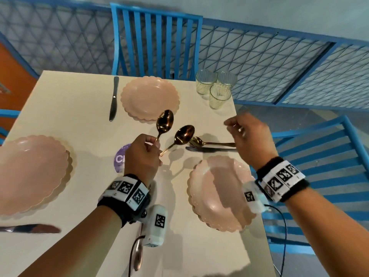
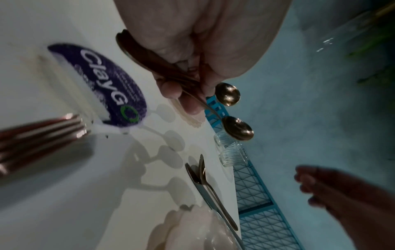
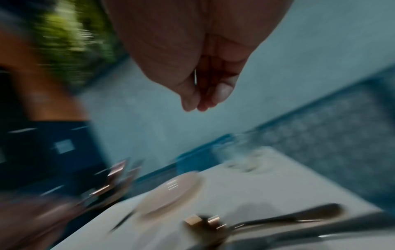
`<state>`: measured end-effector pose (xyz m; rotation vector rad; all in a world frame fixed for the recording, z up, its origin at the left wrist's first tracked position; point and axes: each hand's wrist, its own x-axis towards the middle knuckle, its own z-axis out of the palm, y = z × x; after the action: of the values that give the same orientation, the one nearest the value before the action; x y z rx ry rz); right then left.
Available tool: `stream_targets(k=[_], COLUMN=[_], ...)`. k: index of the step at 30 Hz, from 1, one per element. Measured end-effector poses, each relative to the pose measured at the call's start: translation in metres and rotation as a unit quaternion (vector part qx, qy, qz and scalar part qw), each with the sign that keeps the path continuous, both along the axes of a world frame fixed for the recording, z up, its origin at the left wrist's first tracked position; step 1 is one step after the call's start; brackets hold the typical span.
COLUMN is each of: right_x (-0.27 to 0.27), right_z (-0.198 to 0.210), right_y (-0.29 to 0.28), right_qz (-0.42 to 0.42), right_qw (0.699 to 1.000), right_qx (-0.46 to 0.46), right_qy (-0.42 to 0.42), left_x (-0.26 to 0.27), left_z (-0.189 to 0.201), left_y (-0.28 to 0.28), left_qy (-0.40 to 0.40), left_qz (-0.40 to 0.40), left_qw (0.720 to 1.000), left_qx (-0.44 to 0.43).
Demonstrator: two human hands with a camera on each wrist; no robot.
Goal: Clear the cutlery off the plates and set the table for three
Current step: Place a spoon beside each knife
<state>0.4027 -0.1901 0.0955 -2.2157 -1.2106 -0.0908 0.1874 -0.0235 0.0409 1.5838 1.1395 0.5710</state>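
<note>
My left hand (image 1: pixel 153 145) grips the handles of two copper spoons (image 1: pixel 184 134) above the middle of the white table (image 1: pixel 79 120); their bowls (image 2: pixel 238 128) point away from me. My right hand (image 1: pixel 235 126) hovers over the table's right edge, fingers loosely curled and holding nothing, blurred in the right wrist view (image 3: pixel 203 98). Below it a gold spoon (image 1: pixel 211 144) and a knife (image 1: pixel 209 149) lie side by side beyond the right pink plate (image 1: pixel 219 196). Two more pink plates sit at the far side (image 1: pixel 149 96) and the left (image 1: pixel 32 172), all bare.
A knife (image 1: pixel 113 98) lies left of the far plate and another knife (image 1: pixel 30 228) at the near left. A fork (image 2: pixel 42 135) lies near my left wrist. Three glasses (image 1: pixel 215 86) stand at the far right corner. Blue chairs (image 1: pixel 157 43) surround the table. A purple sticker (image 1: pixel 120 158) marks the middle.
</note>
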Motion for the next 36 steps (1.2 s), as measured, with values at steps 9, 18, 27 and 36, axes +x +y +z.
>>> stream_targets(k=[9, 18, 27, 36], right_x=[-0.147, -0.178, -0.153, -0.125], right_z=[0.001, 0.008, -0.044, -0.085], right_y=[0.093, 0.18, 0.361, 0.458], right_qz=[0.322, 0.303, -0.011, -0.075], right_qw=[0.918, 0.895, 0.939, 0.906], right_qx=[-0.138, -0.299, -0.173, -0.21], right_qy=[-0.185, -0.136, 0.298, 0.36], left_x=[-0.048, -0.107, -0.082, -0.069], left_z=[0.027, 0.035, 0.011, -0.025], left_y=[0.018, 0.117, 0.261, 0.311], left_qy=[-0.004, 0.033, -0.003, 0.009], left_qz=[-0.007, 0.089, 0.176, 0.13], left_qw=[1.0, 0.994, 0.984, 0.99], left_qx=[0.016, 0.055, -0.022, -0.045])
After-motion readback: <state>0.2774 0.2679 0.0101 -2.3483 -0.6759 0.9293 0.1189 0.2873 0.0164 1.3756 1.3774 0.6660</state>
